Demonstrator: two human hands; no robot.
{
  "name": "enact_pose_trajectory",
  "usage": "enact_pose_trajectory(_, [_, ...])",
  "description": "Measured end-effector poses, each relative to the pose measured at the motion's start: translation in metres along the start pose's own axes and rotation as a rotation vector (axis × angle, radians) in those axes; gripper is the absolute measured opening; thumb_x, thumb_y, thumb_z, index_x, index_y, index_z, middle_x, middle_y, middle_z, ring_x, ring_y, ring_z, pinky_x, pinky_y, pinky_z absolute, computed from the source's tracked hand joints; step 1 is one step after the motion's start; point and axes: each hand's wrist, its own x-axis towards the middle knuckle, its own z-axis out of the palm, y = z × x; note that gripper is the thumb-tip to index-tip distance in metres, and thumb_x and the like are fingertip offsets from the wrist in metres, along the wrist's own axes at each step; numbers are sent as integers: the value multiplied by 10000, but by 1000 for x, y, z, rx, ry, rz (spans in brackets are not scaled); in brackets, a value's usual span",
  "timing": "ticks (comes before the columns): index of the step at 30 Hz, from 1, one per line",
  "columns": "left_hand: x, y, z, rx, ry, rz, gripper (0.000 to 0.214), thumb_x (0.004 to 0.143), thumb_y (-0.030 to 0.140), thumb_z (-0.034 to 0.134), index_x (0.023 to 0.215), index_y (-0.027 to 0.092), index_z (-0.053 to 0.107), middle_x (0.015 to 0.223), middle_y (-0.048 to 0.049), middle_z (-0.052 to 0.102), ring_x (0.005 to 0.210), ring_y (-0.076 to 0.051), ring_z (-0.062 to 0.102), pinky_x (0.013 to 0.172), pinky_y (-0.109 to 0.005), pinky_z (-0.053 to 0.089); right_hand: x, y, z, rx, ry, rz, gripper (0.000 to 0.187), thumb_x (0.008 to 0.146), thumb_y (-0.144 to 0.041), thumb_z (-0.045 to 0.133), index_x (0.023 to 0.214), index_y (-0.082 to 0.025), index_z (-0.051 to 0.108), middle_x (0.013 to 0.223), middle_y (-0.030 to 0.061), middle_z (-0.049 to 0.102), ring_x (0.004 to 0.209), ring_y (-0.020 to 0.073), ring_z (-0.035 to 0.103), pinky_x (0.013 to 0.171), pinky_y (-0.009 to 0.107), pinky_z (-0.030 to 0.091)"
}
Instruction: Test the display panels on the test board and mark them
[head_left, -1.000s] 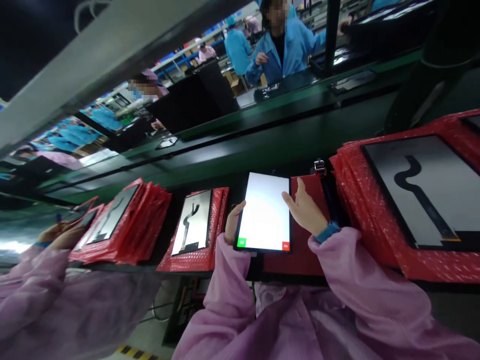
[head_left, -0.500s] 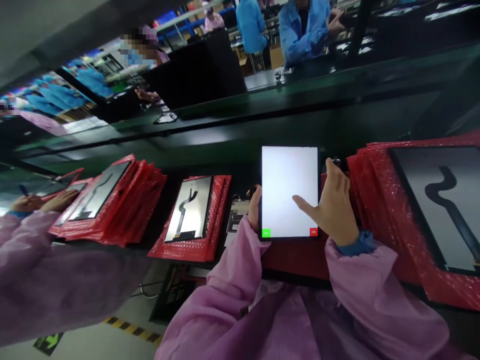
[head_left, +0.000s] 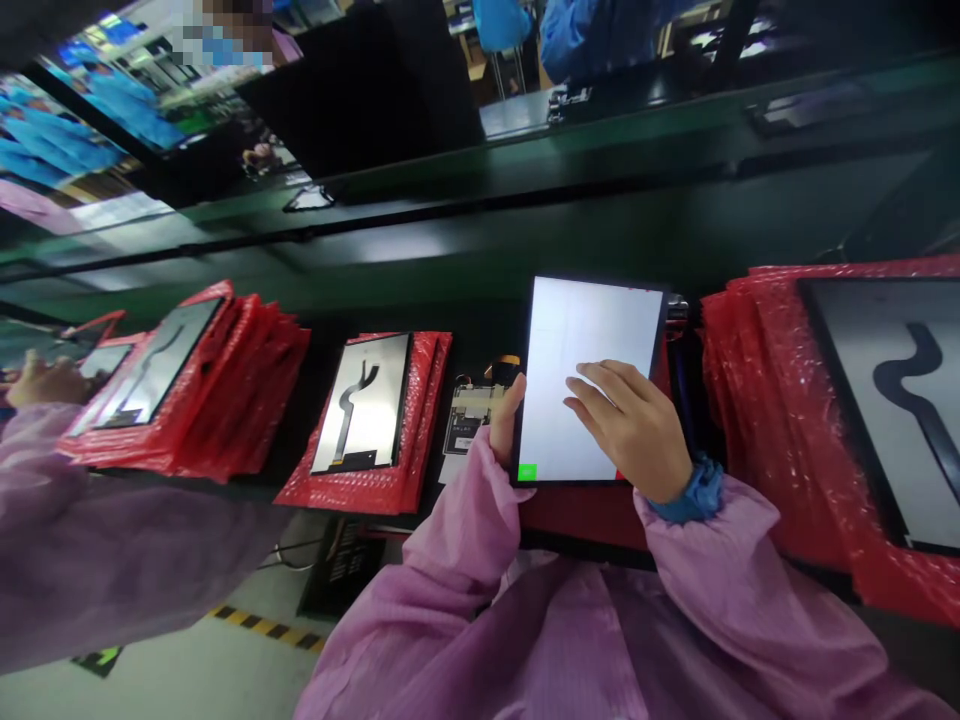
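A lit tablet screen glows white, with a small green square at its bottom left corner. My left hand grips its left edge, thumb on the front. My right hand lies over the lower right of the screen, fingers stretched out flat and touching the glass. The screen rests tilted above a red bubble-wrap sheet. A small circuit board lies just left of my left hand.
Stacks of red bubble-wrap bags carry display panels: a big one at right, one at centre left, another further left. A co-worker's hand and pink sleeve are at far left. A green conveyor runs behind.
My right hand slid from the screen's right edge onto its lower right, fingers flattening on the glass and covering the red corner mark. The view dropped and shifted slightly.
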Motion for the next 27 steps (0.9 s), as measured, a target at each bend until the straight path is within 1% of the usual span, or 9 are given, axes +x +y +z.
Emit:
enact_pose_trajectory(4, [0,0,3,3,-1,4,717,805,642,576,1325,148,595,1295,-129,674,1302,-348,565,1102,-460,436,2,2,-3,24,102,-11,174,943,-188,573,1049,-139,702,1048,75,714,994,193,607,876,338,529])
enact_pose_trajectory(7, [-5,5,7,42,8,24,675,838,644,531,1329,186,597,1263,-108,696,1289,-350,578,1090,-479,447,2,-4,-17,24,142,2,209,929,-237,591,1072,-132,702,991,83,699,899,199,581,801,357,510])
enact_pose_trajectory(9, [-9,9,8,56,-4,29,666,840,664,513,1328,220,602,1229,-94,715,1274,-348,591,1065,-479,470,-2,-13,-31,-1,92,43,264,923,-268,598,1120,-126,700,993,98,672,866,205,550,782,364,497])
enact_pose_trajectory(12, [-11,14,6,65,-21,9,690,812,709,513,1309,243,619,1171,-94,740,1241,-360,611,1011,-486,507,-13,-32,-46,-71,-48,113,397,930,-363,581,1233,-122,671,1034,133,623,883,231,519,767,377,490])
enact_pose_trajectory(18, [-13,22,5,-1,-71,-42,721,833,725,454,1306,206,620,1166,-114,741,1208,-381,631,999,-508,512,-29,-58,-59,-236,-245,156,555,950,-513,507,1315,-112,627,1127,184,592,943,277,527,776,425,505])
enact_pose_trajectory(20, [-14,23,4,-30,-100,-55,737,847,713,445,1321,171,604,1189,-133,729,1204,-379,634,1014,-521,502,-31,-67,-76,-194,-252,154,579,965,-539,456,1334,-120,609,1168,189,588,990,289,538,811,445,518])
enact_pose_trajectory(22, [-15,23,3,-56,-130,-51,735,853,697,458,1325,151,595,1208,-142,719,1204,-376,634,1023,-525,495,-34,-79,-102,-123,-223,145,568,977,-528,431,1365,-141,580,1201,179,594,1043,294,548,839,447,523])
enact_pose_trajectory(25, [-15,23,-1,-82,-154,-32,702,854,684,486,1306,161,609,1221,-132,716,1209,-371,631,1031,-512,489,-35,-97,-139,-95,-134,111,521,949,-462,519,1382,-178,562,1188,141,634,1056,285,580,841,432,525])
enact_pose_trajectory(27, [-14,22,-2,-98,-162,-26,685,858,676,495,1301,167,613,1242,-126,708,1231,-366,618,1047,-506,478,-26,-103,-149,-142,-89,80,552,915,-456,577,1397,-189,554,1188,135,648,1051,293,597,854,444,525])
